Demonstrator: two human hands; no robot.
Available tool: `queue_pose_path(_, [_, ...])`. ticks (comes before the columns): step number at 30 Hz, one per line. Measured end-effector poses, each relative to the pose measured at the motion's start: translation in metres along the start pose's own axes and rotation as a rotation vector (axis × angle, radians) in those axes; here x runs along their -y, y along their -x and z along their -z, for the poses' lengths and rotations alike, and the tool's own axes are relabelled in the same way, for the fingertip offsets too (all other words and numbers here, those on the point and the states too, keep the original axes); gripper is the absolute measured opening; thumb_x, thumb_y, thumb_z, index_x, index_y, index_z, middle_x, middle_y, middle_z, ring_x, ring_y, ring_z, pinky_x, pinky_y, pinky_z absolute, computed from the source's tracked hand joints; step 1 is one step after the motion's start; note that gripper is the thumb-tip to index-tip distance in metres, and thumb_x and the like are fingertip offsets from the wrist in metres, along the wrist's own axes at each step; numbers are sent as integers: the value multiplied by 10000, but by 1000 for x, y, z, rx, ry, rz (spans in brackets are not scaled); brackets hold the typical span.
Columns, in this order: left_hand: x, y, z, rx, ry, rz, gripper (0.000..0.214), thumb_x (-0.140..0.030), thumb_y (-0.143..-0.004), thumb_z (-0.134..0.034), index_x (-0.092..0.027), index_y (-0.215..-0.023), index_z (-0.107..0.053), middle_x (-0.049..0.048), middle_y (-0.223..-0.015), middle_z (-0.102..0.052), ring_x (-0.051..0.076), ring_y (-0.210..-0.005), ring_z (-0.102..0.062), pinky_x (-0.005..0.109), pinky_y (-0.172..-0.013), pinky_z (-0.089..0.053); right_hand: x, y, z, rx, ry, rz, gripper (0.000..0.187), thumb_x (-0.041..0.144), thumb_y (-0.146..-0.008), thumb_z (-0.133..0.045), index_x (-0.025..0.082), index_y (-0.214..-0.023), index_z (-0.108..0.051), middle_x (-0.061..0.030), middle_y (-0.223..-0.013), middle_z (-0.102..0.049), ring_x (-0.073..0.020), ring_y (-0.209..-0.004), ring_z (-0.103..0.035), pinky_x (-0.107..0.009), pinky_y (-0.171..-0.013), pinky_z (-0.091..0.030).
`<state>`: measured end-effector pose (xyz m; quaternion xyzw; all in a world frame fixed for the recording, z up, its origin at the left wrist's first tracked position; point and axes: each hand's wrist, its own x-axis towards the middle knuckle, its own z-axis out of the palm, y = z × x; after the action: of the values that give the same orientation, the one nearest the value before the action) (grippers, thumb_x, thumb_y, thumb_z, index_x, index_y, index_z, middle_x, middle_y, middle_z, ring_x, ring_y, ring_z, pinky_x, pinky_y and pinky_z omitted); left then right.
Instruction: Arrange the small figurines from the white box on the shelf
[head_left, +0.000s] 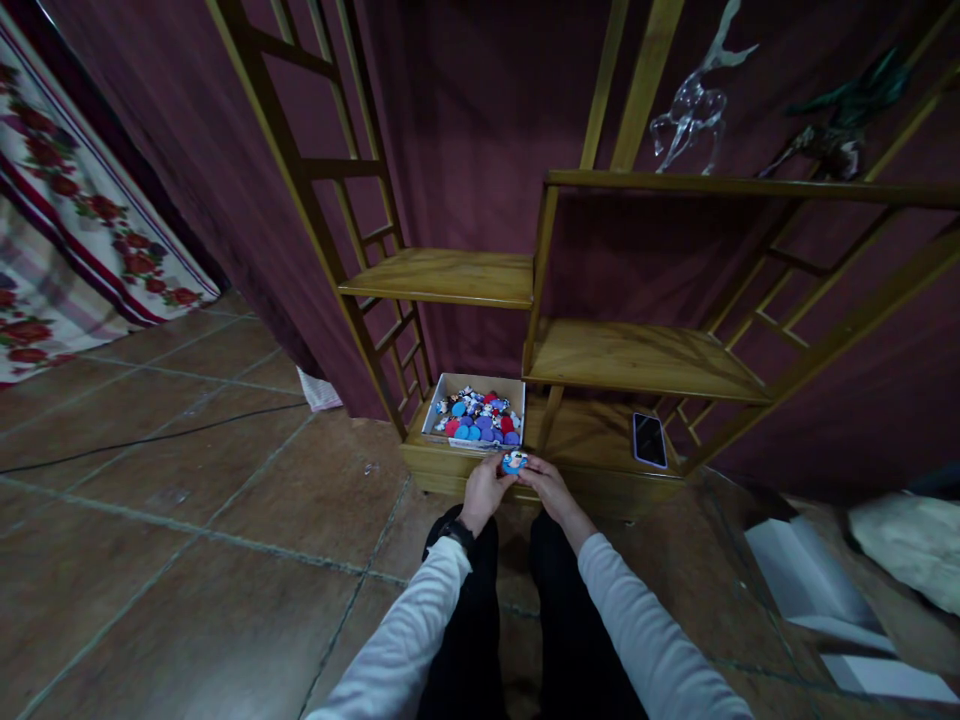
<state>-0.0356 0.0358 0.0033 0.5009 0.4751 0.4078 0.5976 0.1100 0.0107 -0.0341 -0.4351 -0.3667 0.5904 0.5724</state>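
Both hands meet low in front of a wooden shelf unit (637, 360). My left hand (484, 492) and my right hand (547, 485) pinch a small blue round trinket (514, 461) between their fingertips, just above the bottom ledge. Right behind it sits a white box (474, 382) filled with several small blue, red and purple trinkets. My sleeves are light grey and a dark watch is on my left wrist.
A dark phone (649, 439) lies on the bottom shelf at the right. A clear glass deer (694, 100) stands on the top shelf. White flat boxes (802, 580) lie on the tiled floor at the right. A black cable (150, 435) crosses the floor.
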Motion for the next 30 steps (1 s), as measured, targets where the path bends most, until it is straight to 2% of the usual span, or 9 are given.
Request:
queue_pose_path(4, [-9,6,4,68,-738,-281,435,-189,-721,-646,-280,-1137,-563,33,-1130,-605,200,-1045,-548,283,-892,-395,-4,-2,0,-18,-23,-33,496,344,-606,-737,211,-1074,-642,-63,-1068,-670,-249,-1008,-591,-372,-865,-443])
queue_pose_path(8, [-10,11,4,52,-1074,-396,418,-224,-795,-571,-272,-1200,-484,50,-1141,-575,200,-1048,-535,282,-858,-406,-4,-3,-1,-28,-4,-43,528,308,-596,-739,235,-1106,-628,-43,-1030,-680,-230,-964,-600,-368,-865,-435])
queue_pose_path(14, [-6,9,4,54,-1297,-572,376,-218,-833,-502,-224,-1205,-448,72,-1082,-564,219,-998,-521,310,-825,-405,-1,-2,-3,-29,-18,-34,535,287,-579,-732,237,-1103,-635,-37,-977,-688,-218,-897,-608,-364,-837,-447])
queue_pose_path(19, [-5,8,3,68,-1396,-673,358,-219,-861,-444,-177,-1216,-437,100,-1044,-558,234,-958,-516,349,-819,-392,-2,-2,-2,-62,-2,-58,543,251,-568,-716,243,-1104,-635,-19,-924,-689,-189,-837,-609,-347,-826,-450])
queue_pose_path(30, [-4,10,2,53,-1468,-751,371,-201,-883,-370,-143,-1245,-427,126,-1029,-559,239,-945,-511,356,-811,-380,0,-1,-3,-58,53,-13,530,240,-591,-684,256,-1117,-626,-20,-1080,-656,-209,-960,-582,-349,-851,-447])
